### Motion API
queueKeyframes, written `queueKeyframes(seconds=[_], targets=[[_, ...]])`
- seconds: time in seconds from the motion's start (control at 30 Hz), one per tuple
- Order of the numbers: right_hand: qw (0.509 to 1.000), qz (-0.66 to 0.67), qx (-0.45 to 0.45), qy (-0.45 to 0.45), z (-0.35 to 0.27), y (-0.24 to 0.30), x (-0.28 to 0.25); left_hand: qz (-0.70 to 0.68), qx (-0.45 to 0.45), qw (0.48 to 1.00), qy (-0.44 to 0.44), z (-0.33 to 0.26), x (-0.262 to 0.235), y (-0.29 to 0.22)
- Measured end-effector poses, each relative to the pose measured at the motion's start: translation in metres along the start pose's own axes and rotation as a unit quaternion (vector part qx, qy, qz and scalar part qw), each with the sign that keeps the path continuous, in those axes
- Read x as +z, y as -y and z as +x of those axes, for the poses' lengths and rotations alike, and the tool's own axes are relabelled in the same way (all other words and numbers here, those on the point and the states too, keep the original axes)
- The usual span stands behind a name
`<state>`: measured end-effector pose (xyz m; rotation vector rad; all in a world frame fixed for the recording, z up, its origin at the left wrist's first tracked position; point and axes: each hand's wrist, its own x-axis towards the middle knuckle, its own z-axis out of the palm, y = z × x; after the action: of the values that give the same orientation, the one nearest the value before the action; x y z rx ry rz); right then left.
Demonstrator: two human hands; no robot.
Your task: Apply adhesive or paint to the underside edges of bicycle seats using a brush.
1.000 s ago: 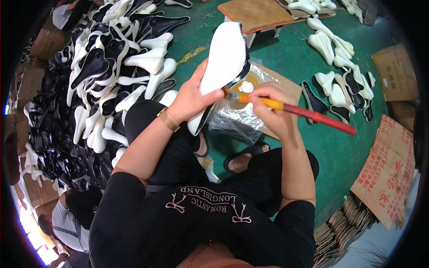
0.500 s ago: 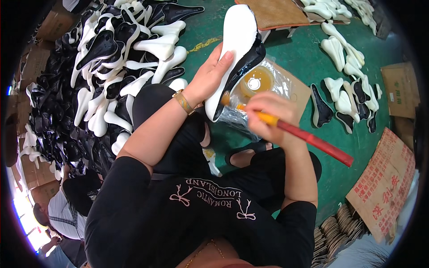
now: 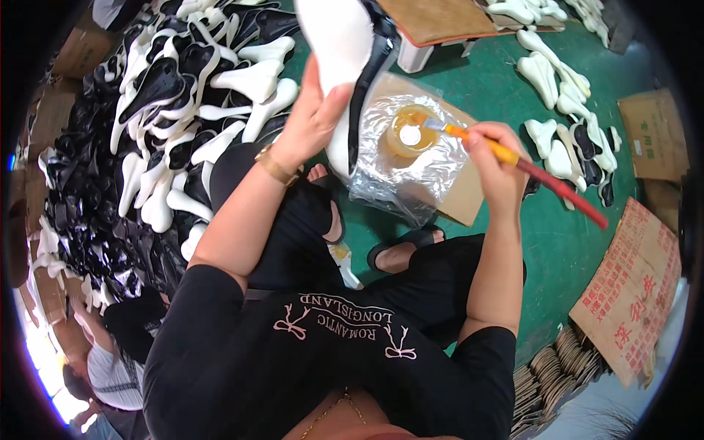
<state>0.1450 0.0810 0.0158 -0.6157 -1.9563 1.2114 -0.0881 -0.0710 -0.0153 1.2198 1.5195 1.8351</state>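
At the top of the frame the saddle-shaped piece (image 3: 339,51) is cut off by the edge, so we cannot see its whole length. It is white on the wide face turned to us, with a black rim down its right side, and it narrows toward its lower tip just left of the pot. The left hand (image 3: 312,121) is clenched on it from the left, the thumb lying over the white face; the other fingers are hidden behind the piece.

The right hand (image 3: 497,158), at right of centre, is closed around one brush (image 3: 513,161). The handle is yellow near the hand and red where it runs out toward the lower right. The bristles are small and blurred, so we cannot tell their colour; they reach to the rim of one round pot (image 3: 408,132) with an amber content. The pot stands in crumpled clear foil (image 3: 411,172) on a brown cardboard sheet (image 3: 462,198), which lies on the green floor (image 3: 557,242).

In the upper left a big heap of black and white saddle pieces (image 3: 169,132) is too many and too tangled for us to count. In the upper right we see a smaller scattered group (image 3: 565,139), about ten, not sure. Two sandalled feet show in the centre, the right one (image 3: 403,253) clearer. A flat carton with red print (image 3: 631,293) lies at lower right.
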Motion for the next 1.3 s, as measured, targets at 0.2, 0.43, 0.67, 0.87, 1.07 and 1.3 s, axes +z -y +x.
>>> queueKeyframes(seconds=[0.2,0.43,0.67,0.87,1.07,1.3], targets=[[0.993,-0.078,0.086,-0.003,0.002,-0.05,0.0,0.331,0.061,0.939,0.069,-0.019,-0.04,-0.015],[0.996,0.024,0.078,-0.043,0.011,-0.036,0.002,0.344,0.08,0.93,0.1,-0.035,-0.031,-0.013],[0.999,-0.037,-0.007,0.019,0.003,-0.018,-0.004,0.332,0.112,0.929,0.122,-0.031,-0.019,-0.004],[0.995,0.045,0.092,-0.014,0.001,-0.048,-0.012,0.3,0.228,0.912,0.159,-0.015,0.0,0.007],[0.992,0.036,0.123,-0.008,0.003,-0.046,-0.02,0.088,0.115,0.979,0.141,-0.033,0.011,-0.001],[0.99,0.047,0.12,0.061,0.005,-0.029,-0.013,0.173,0.045,0.968,0.176,-0.033,0.004,0.002]])
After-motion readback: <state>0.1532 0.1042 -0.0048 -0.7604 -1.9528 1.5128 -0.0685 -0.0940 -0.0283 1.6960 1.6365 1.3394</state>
